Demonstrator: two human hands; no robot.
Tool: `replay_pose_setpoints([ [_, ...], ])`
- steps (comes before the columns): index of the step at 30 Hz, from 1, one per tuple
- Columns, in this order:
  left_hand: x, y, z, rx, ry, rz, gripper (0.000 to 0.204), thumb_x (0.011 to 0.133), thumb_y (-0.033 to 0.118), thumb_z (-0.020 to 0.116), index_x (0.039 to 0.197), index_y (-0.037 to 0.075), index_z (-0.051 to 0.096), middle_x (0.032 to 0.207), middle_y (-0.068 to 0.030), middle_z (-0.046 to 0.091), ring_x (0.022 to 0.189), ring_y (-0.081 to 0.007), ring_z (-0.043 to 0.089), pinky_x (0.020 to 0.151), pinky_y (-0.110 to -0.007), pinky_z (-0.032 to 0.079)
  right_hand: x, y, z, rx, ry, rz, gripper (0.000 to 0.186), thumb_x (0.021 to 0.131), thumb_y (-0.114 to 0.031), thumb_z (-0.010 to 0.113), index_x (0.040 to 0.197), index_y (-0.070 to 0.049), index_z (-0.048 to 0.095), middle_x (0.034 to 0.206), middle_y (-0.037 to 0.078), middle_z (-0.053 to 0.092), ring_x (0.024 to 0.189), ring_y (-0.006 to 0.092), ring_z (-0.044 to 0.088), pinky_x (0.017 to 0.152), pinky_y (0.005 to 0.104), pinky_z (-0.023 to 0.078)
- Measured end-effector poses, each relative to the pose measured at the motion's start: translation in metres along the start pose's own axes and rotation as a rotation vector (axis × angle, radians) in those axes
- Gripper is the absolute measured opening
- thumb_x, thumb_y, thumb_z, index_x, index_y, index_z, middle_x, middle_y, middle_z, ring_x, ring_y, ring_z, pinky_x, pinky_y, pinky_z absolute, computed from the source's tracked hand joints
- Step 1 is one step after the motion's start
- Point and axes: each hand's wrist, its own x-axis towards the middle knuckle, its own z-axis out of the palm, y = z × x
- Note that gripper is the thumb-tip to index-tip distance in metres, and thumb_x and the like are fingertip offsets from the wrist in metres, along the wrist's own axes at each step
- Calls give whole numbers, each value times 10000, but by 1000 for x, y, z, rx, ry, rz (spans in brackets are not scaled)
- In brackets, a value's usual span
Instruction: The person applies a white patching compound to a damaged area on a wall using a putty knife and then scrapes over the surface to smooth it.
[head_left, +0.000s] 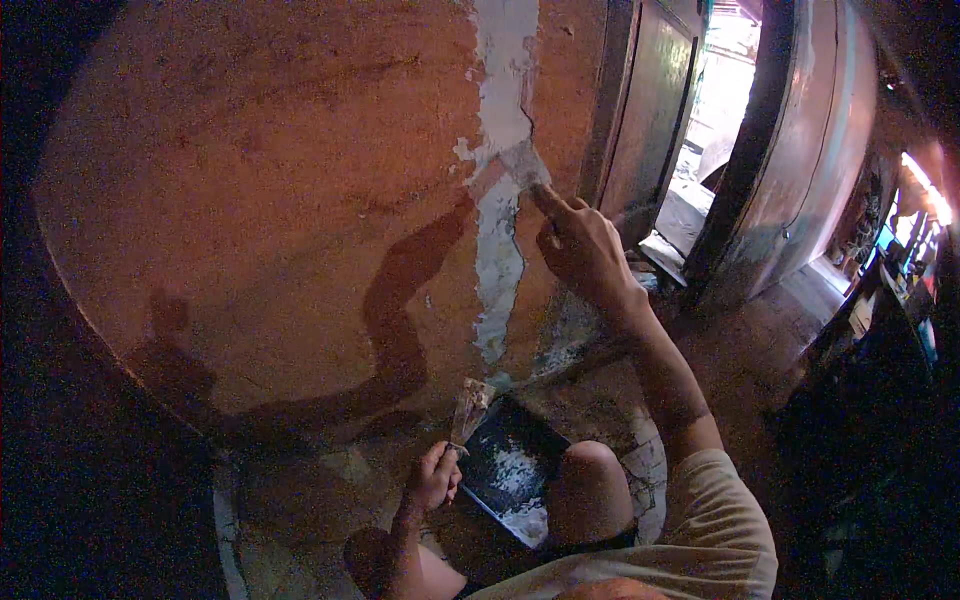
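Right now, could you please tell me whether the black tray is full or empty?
Neither: the black tray is partly covered; white material lies on its middle and near end, with dark surface showing.

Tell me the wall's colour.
Orange-brown wall, with a ragged whitish vertical strip; best seen in the head view.

Dim overall, with heavy grain in the dark corners. Blown-out daylight glares beside the weathered brown wooden door (650, 120); a slim white streak of light (928, 188) shines far right. A dark arm-shaped shadow (395, 300) crosses the orange-brown painted wall (250, 150), its edge bowed by distortion.
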Motion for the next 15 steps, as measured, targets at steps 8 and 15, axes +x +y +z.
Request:
replay_pose_setpoints([
  [8,2,-4,-6,-2,-59,33,240,887,304,377,948,89,465,555,23,386,404,-46,352,358,-205,316,74,-14,3,92,230,-190,540,718,-3,518,1220,-157,393,875,146,495,719,281,525,605,345,452],
  [15,4,-9,-7,-46,-72,-4,217,887,301,378,924,99,447,568,16,387,408,-55,358,356,-215,320,46,52,52,-53,215,-342,622,689,64,514,1266,-99,348,955,151,459,809,285,497,705,335,432],
])
